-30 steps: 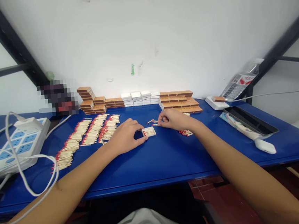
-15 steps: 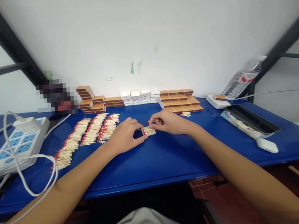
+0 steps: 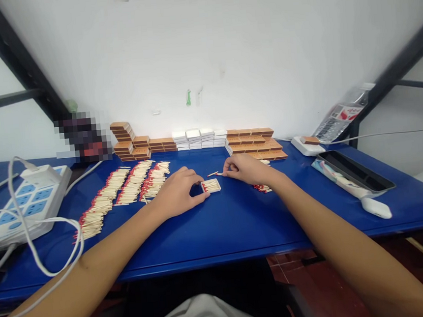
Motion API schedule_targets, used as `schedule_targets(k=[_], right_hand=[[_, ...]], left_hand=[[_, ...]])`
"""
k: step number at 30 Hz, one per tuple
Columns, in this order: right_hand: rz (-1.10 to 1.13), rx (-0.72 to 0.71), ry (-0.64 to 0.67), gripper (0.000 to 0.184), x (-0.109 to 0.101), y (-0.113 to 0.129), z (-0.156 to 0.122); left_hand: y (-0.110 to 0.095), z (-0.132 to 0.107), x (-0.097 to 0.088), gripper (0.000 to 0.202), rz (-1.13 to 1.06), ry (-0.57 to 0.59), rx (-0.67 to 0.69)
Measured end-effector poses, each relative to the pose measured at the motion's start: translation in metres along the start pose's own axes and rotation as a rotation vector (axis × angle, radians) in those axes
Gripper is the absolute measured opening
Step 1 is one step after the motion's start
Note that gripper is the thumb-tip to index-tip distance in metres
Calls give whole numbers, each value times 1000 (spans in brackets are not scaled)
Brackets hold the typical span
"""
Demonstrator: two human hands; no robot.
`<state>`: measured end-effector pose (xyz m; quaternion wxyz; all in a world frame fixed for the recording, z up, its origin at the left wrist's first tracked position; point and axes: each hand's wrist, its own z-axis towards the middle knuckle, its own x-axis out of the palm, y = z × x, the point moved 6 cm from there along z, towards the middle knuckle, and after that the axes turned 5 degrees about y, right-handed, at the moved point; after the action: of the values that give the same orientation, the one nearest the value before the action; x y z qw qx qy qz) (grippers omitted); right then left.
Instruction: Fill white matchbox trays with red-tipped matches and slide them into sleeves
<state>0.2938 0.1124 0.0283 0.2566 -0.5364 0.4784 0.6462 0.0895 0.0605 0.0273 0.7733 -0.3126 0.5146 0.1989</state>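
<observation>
A small white matchbox tray [image 3: 217,189] with red-headed matches in it rests on the blue table. My left hand [image 3: 180,188] grips its left end between thumb and fingers. To the right of the tray, my right hand [image 3: 242,169] has its thumb and fingertips pinched on matches [image 3: 215,173], which stick out to the left just above the tray's far right corner. Past my right wrist lies a heap of loose matches [image 3: 262,188], partly covered by the forearm. Three long rows of matches [image 3: 125,186] spread out to the left of my left hand.
Brown matchboxes [image 3: 256,144] and white trays [image 3: 193,135] are stacked along the wall. A power strip [image 3: 33,198] with looped white cable is at left. On the right are a phone [image 3: 355,169], an earphone case [image 3: 376,208], a white adapter [image 3: 307,147] and a plastic bottle [image 3: 346,112].
My right hand has moved right, away from the tray, with matches now showing at its fingertips. My left hand stays on the tray. The heap by my right wrist is more exposed.
</observation>
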Motion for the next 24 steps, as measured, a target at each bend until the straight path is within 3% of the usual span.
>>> schedule_targets(k=[24], right_hand=[[83,-32,75,18,4,1,-3]], left_hand=[[0,1,1,28,14,10,-8]])
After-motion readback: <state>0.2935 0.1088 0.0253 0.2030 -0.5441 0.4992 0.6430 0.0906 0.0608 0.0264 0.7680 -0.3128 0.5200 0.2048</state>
